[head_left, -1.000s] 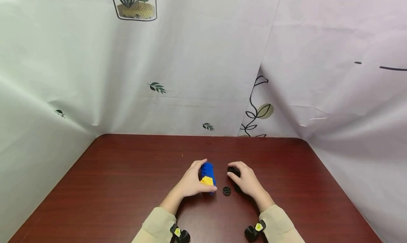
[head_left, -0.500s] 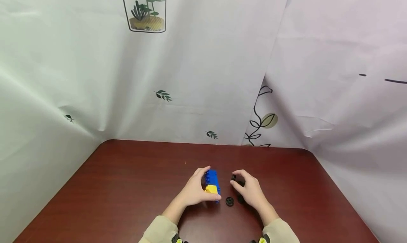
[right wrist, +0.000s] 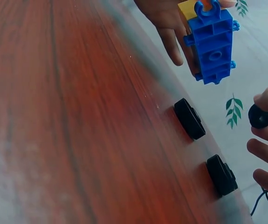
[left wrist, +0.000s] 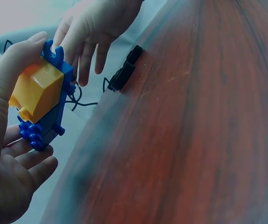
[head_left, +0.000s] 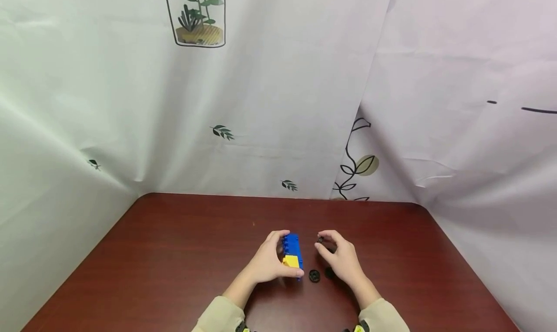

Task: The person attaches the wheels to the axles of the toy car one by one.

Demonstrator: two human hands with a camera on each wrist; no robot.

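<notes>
My left hand (head_left: 266,263) grips a toy vehicle body of blue and yellow building blocks (head_left: 292,245), thumb at the near end and fingers at the far end. The right wrist view shows its hollow blue underside (right wrist: 213,49) with small pegs on the sides and a hook-like clip on one end. Between thumb and fingertips, my right hand (head_left: 345,262) pinches a small black toy wheel (right wrist: 260,116), held apart from the vehicle. Two more black wheels lie on the table between the hands: one wheel (head_left: 314,276) in full sight, another wheel (head_left: 329,273) partly behind the right hand.
The dark red wooden table (head_left: 196,254) extends around both hands. A white cloth (head_left: 278,90) printed with leaves and a plant jar hangs behind its back edge. Wrist cameras are strapped at both cuffs, only their tops showing in the head view.
The head view has tilted up, so table and hands sit lower in it. In my right fingers the wheel has turned and shows less of itself. My left hand keeps its grip on the vehicle.
</notes>
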